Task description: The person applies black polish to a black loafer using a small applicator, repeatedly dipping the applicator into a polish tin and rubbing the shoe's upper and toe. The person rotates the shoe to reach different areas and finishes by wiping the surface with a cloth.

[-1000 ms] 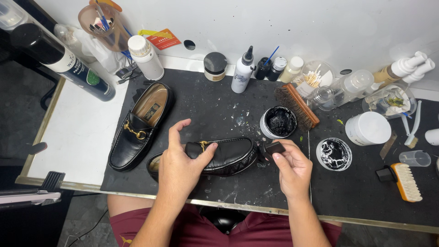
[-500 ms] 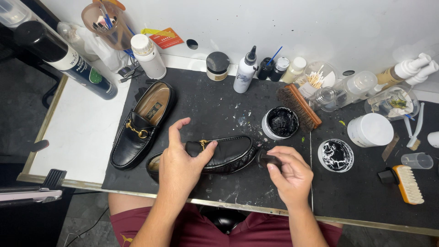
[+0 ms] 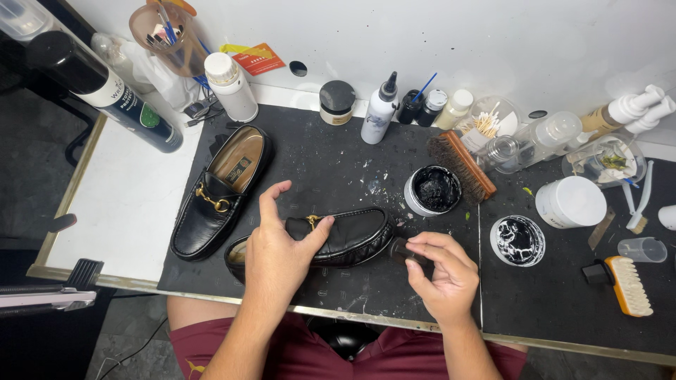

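The left hand (image 3: pixel 276 255) presses down on the black shoe (image 3: pixel 331 239) beneath it while the right hand (image 3: pixel 440 278) pinches a small dauber (image 3: pixel 400 251) against its toe; a slipping shoe could smear polish across the surface (image 3: pixel 338 169).

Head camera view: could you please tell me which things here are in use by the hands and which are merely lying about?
In use:
- left hand steadying the black loafer
- right hand pressing a small dark applicator to its toe
- open tin of black polish

Lying about:
- second loafer
- wooden brush
- white squeeze bottle
- white tub
- yellow-backed brush
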